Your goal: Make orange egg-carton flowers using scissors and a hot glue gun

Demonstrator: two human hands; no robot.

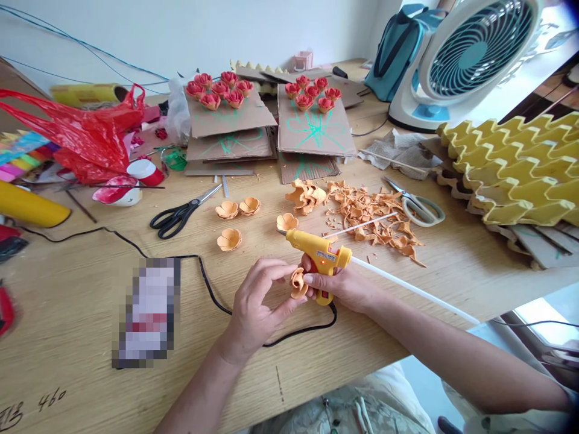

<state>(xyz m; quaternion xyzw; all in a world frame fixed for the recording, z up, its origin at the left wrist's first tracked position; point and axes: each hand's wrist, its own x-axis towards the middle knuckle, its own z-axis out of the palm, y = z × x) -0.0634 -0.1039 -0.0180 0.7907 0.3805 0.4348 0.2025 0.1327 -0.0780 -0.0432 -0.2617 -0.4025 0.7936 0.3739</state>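
Observation:
Between the fingertips of my left hand (260, 298) is a small orange paper flower (298, 283) with curled petals. My right hand (350, 289) grips a yellow hot glue gun (316, 248), its nozzle toward the left and a long white glue stick (416, 290) running out of its back. The right thumb also touches the flower's side. Beyond the hands lie several orange petal cups, among them one cup (229, 239) at the left and another cup (287, 222) right behind the nozzle.
Black scissors (183, 211) and pale-handled scissors (423, 210) flank orange scraps (366, 211). Red flowers (220, 90) stand on cardboard sheets (316, 129) at the back. Yellow egg trays (511, 169) and a fan (470, 60) are at right. A black cord (203, 286) crosses the table.

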